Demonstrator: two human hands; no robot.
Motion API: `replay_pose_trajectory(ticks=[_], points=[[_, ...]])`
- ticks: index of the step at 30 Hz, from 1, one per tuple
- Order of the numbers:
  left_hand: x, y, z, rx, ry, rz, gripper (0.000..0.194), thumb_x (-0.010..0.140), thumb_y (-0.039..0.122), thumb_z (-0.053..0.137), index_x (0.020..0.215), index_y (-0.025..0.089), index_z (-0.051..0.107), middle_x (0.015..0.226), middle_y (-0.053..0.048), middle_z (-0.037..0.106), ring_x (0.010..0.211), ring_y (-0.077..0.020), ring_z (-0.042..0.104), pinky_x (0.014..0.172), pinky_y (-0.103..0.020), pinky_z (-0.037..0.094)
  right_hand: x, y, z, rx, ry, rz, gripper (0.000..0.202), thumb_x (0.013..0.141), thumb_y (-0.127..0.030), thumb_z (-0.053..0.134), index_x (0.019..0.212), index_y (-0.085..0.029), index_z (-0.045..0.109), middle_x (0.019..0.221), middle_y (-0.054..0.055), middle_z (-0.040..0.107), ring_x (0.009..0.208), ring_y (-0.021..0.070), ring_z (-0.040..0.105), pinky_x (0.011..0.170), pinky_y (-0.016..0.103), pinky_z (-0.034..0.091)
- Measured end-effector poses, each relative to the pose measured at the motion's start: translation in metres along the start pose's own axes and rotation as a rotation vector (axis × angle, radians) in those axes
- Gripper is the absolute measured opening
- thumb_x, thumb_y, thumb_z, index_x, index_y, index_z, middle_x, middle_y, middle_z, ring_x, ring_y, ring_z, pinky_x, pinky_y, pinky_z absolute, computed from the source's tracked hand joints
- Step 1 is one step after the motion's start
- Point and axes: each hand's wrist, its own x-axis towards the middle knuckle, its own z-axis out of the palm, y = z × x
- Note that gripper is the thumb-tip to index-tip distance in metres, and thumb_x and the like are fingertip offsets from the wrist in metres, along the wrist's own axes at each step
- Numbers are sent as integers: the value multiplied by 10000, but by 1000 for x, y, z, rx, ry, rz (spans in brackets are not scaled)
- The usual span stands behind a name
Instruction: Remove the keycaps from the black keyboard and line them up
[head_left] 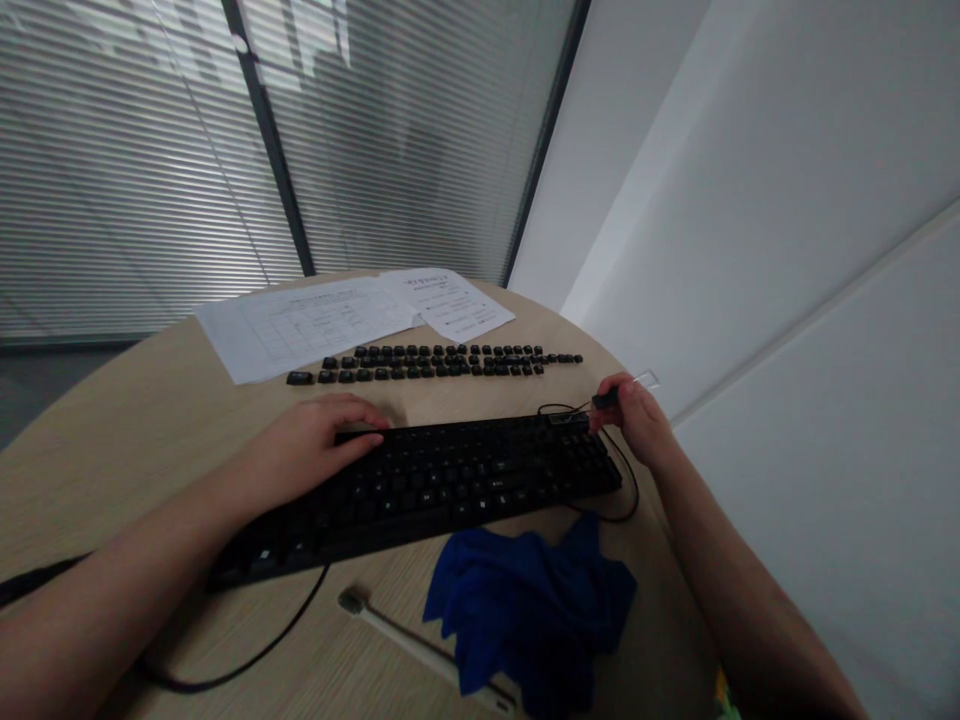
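A black keyboard lies at a slant across the round table. My left hand grips its far edge, thumb on the top side and fingers behind the edge. Over the keyboard's far right corner, my right hand is closed on a small keycap puller with a dark body and a clear end. Thin wires run from it toward the keys. Beyond the keyboard, loose black keycaps are laid out in rows.
Printed papers lie at the table's far side. In front of the keyboard are a crumpled blue cloth and a toothbrush-like brush partly under it. A black cable curves at the near left. A white wall borders the right side.
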Motion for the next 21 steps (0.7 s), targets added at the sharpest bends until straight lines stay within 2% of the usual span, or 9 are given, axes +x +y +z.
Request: replay_pose_trajectory(ticks=[4,8,13,18,21], points=[[0,-1,1,4,-20,30,277,909,444,603,1023,274,789,1090,-88,803,1003,-314,747,963,-521,570,-3,3,13,-69,48,-80,559,954,-803,465,863,-254,524,502,-63,540,386,128,522,400,241,430],[0,1,1,-14,-42,79,271,926,452,608,1043,284,785,1102,-77,803,1000,-298,749,955,-495,584,-7,6,25,-191,58,-102,591,984,-798,383,809,-253,526,480,-54,502,374,120,451,379,239,338],[-1,2,2,-23,-76,113,332,934,520,615,1087,282,788,1154,-82,785,1036,-304,740,997,-509,576,-12,13,30,-253,69,-106,585,1005,-777,349,808,-255,522,480,-57,472,380,124,429,389,244,317],[-2,7,4,-6,-82,142,342,942,509,603,1119,279,784,1181,-91,772,1069,-307,732,1021,-513,568,-12,19,29,-319,100,-122,572,1025,-756,319,820,-260,516,475,-57,466,386,131,430,400,249,312],[-3,10,4,2,-89,143,358,949,514,600,1141,273,781,1198,-97,766,1082,-313,729,1030,-522,565,-12,22,28,-381,55,-124,583,1038,-744,261,829,-262,513,480,-50,466,400,139,434,414,257,320]])
